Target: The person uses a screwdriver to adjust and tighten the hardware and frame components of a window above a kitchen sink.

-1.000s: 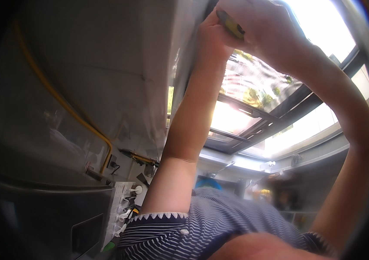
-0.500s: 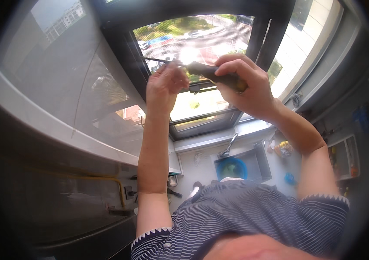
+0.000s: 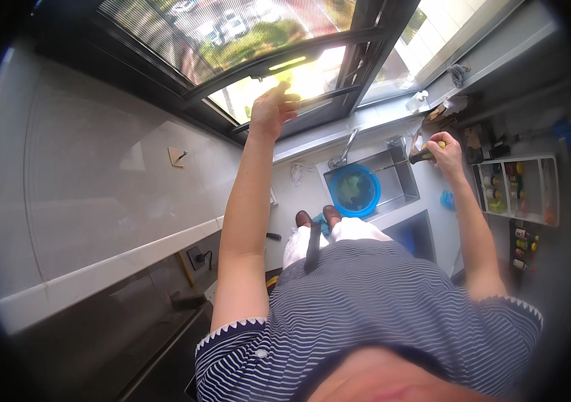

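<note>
My right hand is closed around a screwdriver, held low on the right. Its handle is dark with yellow, and the long thin shaft points left over the sink. High in front of the window, my left hand reaches up with its fingers partly apart and nothing visible in them. It is nearest to the lower rail of the dark-framed window screen; whether the fingertips touch the frame, I cannot tell. A dark latch-like piece sits on that rail just above the hand.
Below are a sink with a blue basin of water and a faucet. My brown shoes stand on the white counter beside it. A white rack with bottles hangs right; a hook is on the left wall.
My right hand has come down from the window to the right of the sink with the screwdriver. The left hand has left the screwdriver's shaft and stays raised. The view has tilted downward.
</note>
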Motion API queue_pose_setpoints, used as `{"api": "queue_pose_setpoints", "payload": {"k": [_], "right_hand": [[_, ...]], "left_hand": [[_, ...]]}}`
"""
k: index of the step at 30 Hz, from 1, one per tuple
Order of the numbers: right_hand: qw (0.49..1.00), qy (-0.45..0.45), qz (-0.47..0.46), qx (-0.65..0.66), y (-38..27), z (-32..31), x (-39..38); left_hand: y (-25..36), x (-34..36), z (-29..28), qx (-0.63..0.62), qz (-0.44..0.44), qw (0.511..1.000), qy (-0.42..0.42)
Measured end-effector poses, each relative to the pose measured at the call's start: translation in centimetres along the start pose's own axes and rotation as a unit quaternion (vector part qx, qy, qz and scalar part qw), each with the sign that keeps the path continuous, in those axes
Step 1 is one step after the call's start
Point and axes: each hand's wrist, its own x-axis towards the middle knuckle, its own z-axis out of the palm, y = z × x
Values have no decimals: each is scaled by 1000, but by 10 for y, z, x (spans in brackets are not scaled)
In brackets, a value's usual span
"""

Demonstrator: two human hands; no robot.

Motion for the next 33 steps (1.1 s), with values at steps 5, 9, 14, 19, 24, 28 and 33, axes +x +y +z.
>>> {"api": "queue_pose_setpoints", "payload": {"k": [5, 9, 14, 19, 24, 28, 33], "right_hand": [[995, -27, 82, 41, 6, -4, -5], [994, -37, 93, 52, 18, -6, -6], [991, -43, 112, 58, 27, -10, -11], [987, -37, 140, 65, 52, -16, -17], [984, -40, 167, 52, 64, -21, -23], [983, -41, 178, 6, 82, -21, -21], [976, -55, 210, -7, 82, -9, -20]], "left_hand": [[1, 40, 19, -60, 24, 994, 93], [-7, 52, 27, -81, 95, 983, 136], [-50, 76, 8, -124, 0, 974, 189], [-96, 103, -18, -135, -69, 966, 211], [-128, 119, -36, -129, -120, 952, 251], [-141, 127, -41, -136, -124, 949, 255], [-151, 135, -53, -224, -97, 944, 221]]}}
